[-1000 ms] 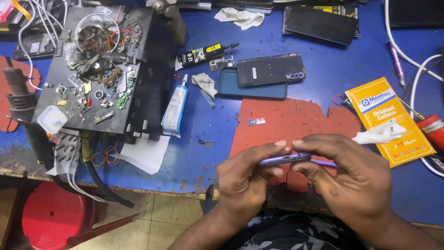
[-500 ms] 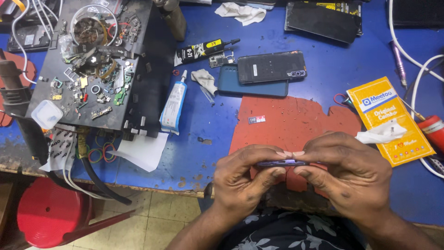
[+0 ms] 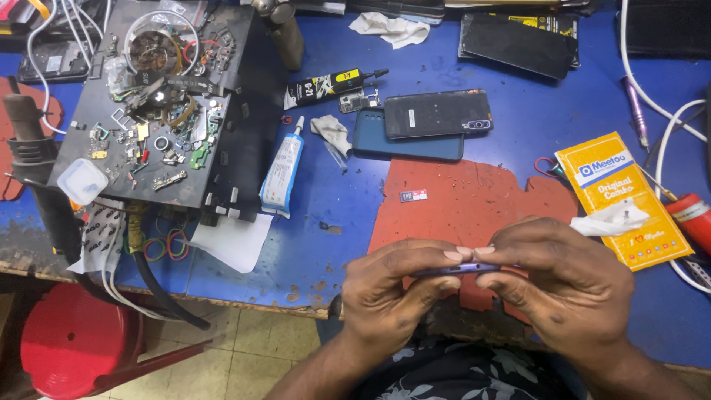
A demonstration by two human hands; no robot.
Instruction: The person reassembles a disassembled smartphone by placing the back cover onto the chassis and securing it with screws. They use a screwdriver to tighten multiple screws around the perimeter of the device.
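While both hands grasp a thin purple phone (image 3: pixel 465 268) edge-on at the near edge of the surface (image 3: pixel 518 111), the left hand (image 3: pixel 392 292) pinches its left end between thumb and fingers and the right hand (image 3: pixel 563 278) closes over its right end, fingertips meeting above it. The phone sits just above a torn red mat (image 3: pixel 474 200), which lies on the worn blue surface; a small card (image 3: pixel 413 195) rests on the mat's far left corner.

Beyond the mat lie a dark blue case (image 3: pixel 404 141) with a black phone back (image 3: pixel 437 113) partly over it, and a crumpled wipe (image 3: pixel 331 132) just left of them. A white glue tube (image 3: pixel 281 172) lies near a black tray (image 3: pixel 159 111) cluttered with small parts and a round clear dish (image 3: pixel 159 44). A black tube (image 3: pixel 333 84) lies behind the case. At the far edge are a white cloth (image 3: pixel 391 28) and a black panel (image 3: pixel 518 46). To the right lies a yellow packet (image 3: pixel 622 200) with a white scrap on it, a red cylinder (image 3: pixel 692 218) and white cables (image 3: pixel 666 141) beside it.

On the left edge stands a dark handled tool (image 3: pixel 29 141), with black cables hanging down. Below, a red stool (image 3: pixel 70 344) stands on a pale tiled floor (image 3: pixel 244 348).
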